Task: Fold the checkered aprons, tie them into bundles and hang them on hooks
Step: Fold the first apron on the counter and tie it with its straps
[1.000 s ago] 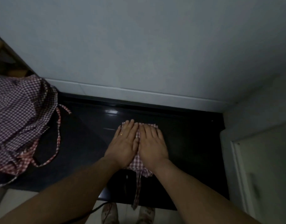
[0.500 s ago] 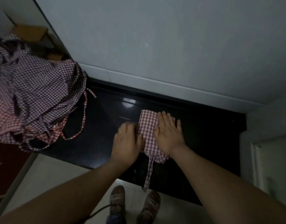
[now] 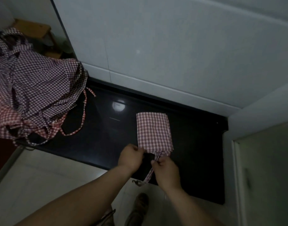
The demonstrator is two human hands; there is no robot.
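Observation:
A red-and-white checkered apron point(image 3: 153, 131), folded into a small rectangle, lies flat on the black glossy counter point(image 3: 104, 137). Its straps point(image 3: 149, 174) trail off the near edge and hang over the counter's front. My left hand point(image 3: 131, 156) is at the fold's near left corner with fingers curled on the cloth edge. My right hand point(image 3: 166, 168) pinches the straps just below the fold.
A heap of unfolded checkered aprons point(image 3: 30, 97) covers the counter's left end, with loose ties point(image 3: 82, 121) spilling toward the middle. A pale tiled wall point(image 3: 156, 46) rises behind. A white cabinet point(image 3: 262, 160) bounds the right side. My feet show on the light floor point(image 3: 42, 185) below.
Both hands have left the top of the folded apron and drawn back to its near edge. The right hand has taken hold of the straps. The view has swung left.

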